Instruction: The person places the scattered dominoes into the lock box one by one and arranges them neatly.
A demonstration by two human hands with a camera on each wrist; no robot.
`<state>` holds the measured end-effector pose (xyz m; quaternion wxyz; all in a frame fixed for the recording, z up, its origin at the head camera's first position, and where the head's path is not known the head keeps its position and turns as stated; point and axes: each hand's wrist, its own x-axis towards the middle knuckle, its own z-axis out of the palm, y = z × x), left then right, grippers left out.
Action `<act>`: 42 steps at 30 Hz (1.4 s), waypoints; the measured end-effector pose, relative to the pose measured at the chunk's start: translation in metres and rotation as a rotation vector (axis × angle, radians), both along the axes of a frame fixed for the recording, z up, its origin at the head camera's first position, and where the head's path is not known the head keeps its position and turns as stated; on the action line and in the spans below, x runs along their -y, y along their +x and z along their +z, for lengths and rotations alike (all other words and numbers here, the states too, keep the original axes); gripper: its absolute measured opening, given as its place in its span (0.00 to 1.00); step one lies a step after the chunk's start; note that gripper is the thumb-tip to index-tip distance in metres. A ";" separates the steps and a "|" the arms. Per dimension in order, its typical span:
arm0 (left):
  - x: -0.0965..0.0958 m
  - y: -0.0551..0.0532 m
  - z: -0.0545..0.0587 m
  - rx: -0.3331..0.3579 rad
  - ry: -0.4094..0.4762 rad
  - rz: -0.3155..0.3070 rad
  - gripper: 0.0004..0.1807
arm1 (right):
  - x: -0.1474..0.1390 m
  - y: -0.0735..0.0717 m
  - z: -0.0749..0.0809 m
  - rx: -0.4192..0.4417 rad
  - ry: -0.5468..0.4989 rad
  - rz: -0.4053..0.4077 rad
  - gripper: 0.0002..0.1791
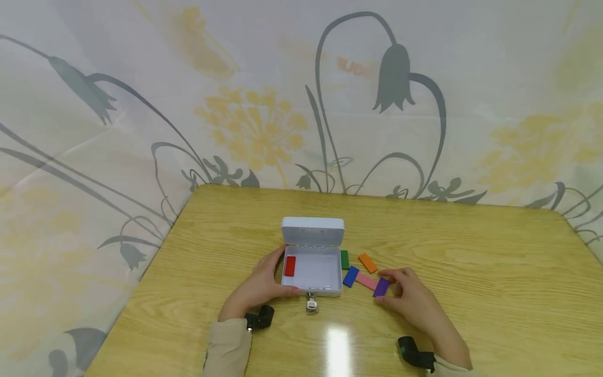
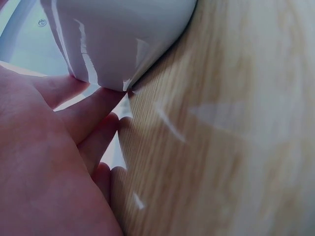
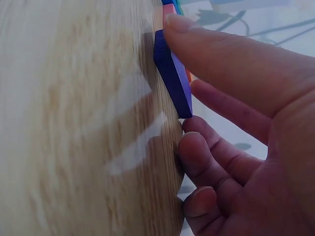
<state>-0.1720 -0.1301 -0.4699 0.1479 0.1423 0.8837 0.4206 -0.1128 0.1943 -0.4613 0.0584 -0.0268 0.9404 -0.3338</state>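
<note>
A white hinged metal box (image 1: 320, 294) stands on the table with its lid raised, a red block (image 1: 290, 266) lying inside at the left. My left hand (image 1: 263, 283) holds the box by its left side, thumb along the front edge and fingers at the side wall. To the right of the box, my right hand (image 1: 411, 294) pinches a purple block (image 3: 173, 78) between thumb and fingers, low over the table. The purple block overlaps the end of a pink block (image 1: 365, 281) in the head view. A blue block (image 1: 350, 276) adjoins the pink one's other end.
A green block (image 1: 345, 259) lies against the box's right wall, and an orange block (image 1: 368, 263) lies behind the pink one. A metal latch (image 1: 312, 303) hangs from the box's front. Behind the wooden table (image 1: 226, 225) hangs a flower-patterned cloth (image 1: 264, 63).
</note>
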 end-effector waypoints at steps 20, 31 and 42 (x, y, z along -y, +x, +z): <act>-0.003 -0.001 0.004 -0.005 -0.016 -0.011 0.59 | -0.005 0.003 0.005 0.038 0.003 -0.028 0.27; -0.002 0.000 0.004 -0.010 -0.045 0.024 0.60 | -0.006 0.001 0.008 0.057 0.022 -0.025 0.28; -0.002 0.001 0.004 -0.015 -0.030 0.023 0.59 | -0.006 0.001 0.006 0.027 0.031 -0.023 0.27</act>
